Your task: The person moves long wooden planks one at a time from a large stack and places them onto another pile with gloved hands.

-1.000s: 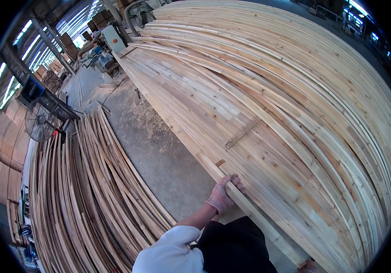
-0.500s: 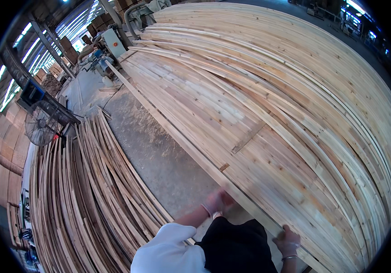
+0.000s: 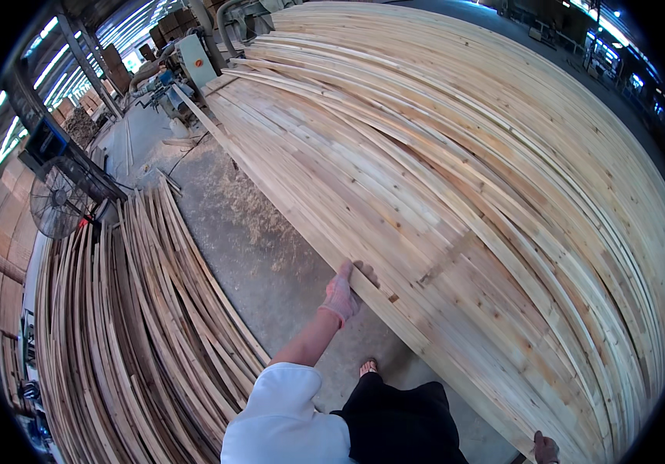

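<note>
A long pale wooden strip (image 3: 425, 345) runs along the near edge of a broad layer of wooden strips (image 3: 332, 185), lying against its neighbours. My left hand (image 3: 343, 294), in a thin light glove, is closed around this strip near its middle, its fingers reaching over the top face. Farther down the same strip, at the bottom right, my right hand (image 3: 546, 448) has its fingers curled over the wood; its wrist is out of the picture. A small dark patch (image 3: 393, 298) marks the wood just right of my left hand.
Long thin sticks (image 3: 139, 332) lie in a pile on the left. Sawdust (image 3: 243, 197) covers part of the concrete floor between pile and boards. A standing fan (image 3: 58, 199) is at the left, and a machine with a pale control box (image 3: 195, 60) stands beyond the far end.
My left hand has moved forward and left along the strip; my right hand has slid down to the right. The dark gap between the strip and its neighbours has closed.
</note>
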Motion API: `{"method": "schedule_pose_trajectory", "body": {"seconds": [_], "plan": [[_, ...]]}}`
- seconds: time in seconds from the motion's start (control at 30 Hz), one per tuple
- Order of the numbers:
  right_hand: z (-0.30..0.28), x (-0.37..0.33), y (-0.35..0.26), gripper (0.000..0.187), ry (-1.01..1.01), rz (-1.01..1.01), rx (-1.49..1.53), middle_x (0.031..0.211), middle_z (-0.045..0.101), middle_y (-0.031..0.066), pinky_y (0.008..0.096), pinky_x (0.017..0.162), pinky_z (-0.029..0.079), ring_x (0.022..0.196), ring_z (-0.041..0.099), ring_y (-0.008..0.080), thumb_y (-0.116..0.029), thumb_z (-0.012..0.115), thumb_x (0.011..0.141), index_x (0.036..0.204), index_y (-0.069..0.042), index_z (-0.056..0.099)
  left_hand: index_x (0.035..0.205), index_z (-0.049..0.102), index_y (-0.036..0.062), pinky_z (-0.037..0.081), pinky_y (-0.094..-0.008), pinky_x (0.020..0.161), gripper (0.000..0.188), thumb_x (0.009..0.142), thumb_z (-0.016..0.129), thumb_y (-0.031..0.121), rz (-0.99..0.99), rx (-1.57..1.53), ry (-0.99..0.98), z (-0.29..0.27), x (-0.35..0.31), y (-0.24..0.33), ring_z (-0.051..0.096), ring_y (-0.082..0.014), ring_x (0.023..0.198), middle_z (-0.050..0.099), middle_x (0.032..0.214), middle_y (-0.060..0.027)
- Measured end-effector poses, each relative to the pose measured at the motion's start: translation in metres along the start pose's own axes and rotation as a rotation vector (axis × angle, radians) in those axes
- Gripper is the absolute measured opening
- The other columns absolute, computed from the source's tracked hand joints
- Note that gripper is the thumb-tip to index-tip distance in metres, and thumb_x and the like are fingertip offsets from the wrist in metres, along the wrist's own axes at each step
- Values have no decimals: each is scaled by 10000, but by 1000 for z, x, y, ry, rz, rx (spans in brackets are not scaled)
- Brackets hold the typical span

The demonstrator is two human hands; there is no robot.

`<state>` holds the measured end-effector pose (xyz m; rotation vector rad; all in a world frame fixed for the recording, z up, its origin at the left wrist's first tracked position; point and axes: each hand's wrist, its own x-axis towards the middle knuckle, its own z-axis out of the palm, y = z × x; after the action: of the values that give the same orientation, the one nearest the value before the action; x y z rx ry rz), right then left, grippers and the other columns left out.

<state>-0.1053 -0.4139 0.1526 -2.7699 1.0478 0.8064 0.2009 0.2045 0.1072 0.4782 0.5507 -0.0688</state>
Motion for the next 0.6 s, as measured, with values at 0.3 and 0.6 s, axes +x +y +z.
{"method": "schedule_pose_trajectory", "body": {"seconds": [0.3,0.6], "plan": [[8,-36,-148,571,473,-155,335,768,656,217,435,683,468,746,635,328,-503,470,926,715,-7,659,909,512,79,512,-419,595,299,965,477,371,287,73,105,-16,131,111,540,-242,540,528,670,-58],[1,-49,-363,394,197,-406,238,762,659,180,471,714,497,773,638,372,-429,468,901,836,-110,690,1124,562,105,488,-435,907,417,960,455,474,75,160,-266,-53,128,158,574,-219,1029,617,1049,-54]]}}
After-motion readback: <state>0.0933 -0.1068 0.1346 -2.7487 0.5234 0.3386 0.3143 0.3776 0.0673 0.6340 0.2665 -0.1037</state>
